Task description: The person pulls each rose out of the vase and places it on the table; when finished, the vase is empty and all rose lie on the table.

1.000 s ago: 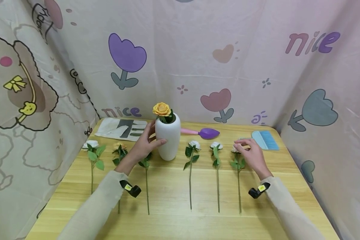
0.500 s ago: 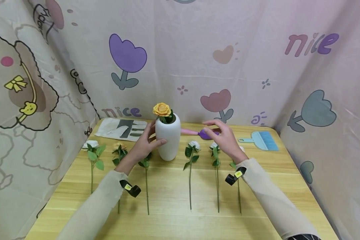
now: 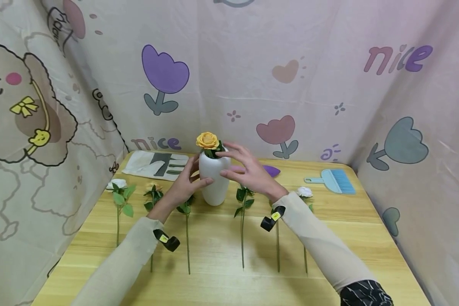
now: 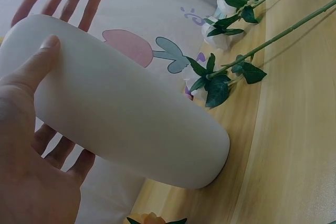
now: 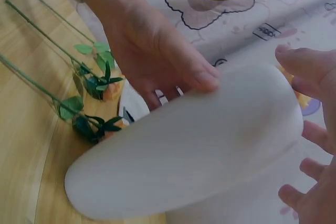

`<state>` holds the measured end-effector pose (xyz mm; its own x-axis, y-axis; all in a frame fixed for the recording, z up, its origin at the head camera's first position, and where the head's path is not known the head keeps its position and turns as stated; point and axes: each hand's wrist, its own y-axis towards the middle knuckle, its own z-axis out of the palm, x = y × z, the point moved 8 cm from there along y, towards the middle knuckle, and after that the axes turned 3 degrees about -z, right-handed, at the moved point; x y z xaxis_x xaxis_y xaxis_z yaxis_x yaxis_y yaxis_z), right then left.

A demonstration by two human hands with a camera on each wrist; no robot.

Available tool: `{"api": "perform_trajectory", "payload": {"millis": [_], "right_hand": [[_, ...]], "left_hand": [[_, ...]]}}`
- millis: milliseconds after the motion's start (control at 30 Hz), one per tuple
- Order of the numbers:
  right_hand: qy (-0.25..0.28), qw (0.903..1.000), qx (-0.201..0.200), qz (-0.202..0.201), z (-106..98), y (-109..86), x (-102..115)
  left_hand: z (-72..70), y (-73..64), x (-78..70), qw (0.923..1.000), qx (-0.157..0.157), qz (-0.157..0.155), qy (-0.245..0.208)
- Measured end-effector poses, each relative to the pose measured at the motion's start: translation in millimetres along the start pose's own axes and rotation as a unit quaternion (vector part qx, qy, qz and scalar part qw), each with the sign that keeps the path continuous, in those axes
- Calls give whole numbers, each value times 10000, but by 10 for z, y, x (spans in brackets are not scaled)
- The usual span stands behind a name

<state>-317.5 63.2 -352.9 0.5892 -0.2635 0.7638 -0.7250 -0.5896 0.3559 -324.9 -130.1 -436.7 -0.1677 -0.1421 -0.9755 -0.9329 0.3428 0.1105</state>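
A white vase (image 3: 214, 182) stands upright at the table's middle, with one yellow rose (image 3: 207, 140) in its mouth. My left hand (image 3: 181, 182) grips the vase's left side, thumb across the front and fingers behind. On the other side, my right hand (image 3: 254, 172) spreads its fingers around the rim, holding nothing. In the right wrist view, its fingertips (image 5: 289, 195) come right up to the vase's top end. The rose stem closest to the vase on the right (image 3: 242, 238) lies below my right hand, its bloom hidden in the head view.
Several roses lie in a row: a white rose (image 3: 115, 184) and yellow rose (image 3: 153, 186) at left, a white rose (image 3: 305, 192) at right. Behind are white-and-grey gloves (image 3: 145, 165), a purple trowel (image 3: 271, 171) and a blue brush (image 3: 338, 180). A printed curtain (image 3: 222, 76) surrounds the table.
My right hand has moved left from above the rightmost white rose, past the trowel, to the vase's rim. My left hand has stayed on the vase.
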Motion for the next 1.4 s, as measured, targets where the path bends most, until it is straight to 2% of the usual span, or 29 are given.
{"api": "perform_trajectory", "payload": {"millis": [133,233,367,500,700,833,933,1133,1400], "right_hand": [[-537,9982,272,-35,95,107,45],[-1050,9931,517,-13,149,187,72],[-1399,9865,835,176,207,265,71],[-1513,9850,811,186,229,347,71],[-1040,9943,159,-190,173,454,111],[-755,9947,-482,-503,56,479,172],[-593,9906,-958,-779,-48,477,238],[-101,9795,-1704,-1072,-235,440,345],[15,9557,-2542,-1482,-519,357,531]], "left_hand": [[8,-1,2,10000,53,1,-39],[6,-4,7,10000,42,-38,-41],[1,-3,20,10000,28,-53,9],[5,-2,12,10000,-2,-30,-3],[25,13,-15,10000,-31,25,-19],[20,15,-19,9999,-91,56,2],[7,13,-14,9999,-140,62,8],[1,16,-2,9998,-174,14,12],[-2,4,2,9999,-166,16,-5]]}}
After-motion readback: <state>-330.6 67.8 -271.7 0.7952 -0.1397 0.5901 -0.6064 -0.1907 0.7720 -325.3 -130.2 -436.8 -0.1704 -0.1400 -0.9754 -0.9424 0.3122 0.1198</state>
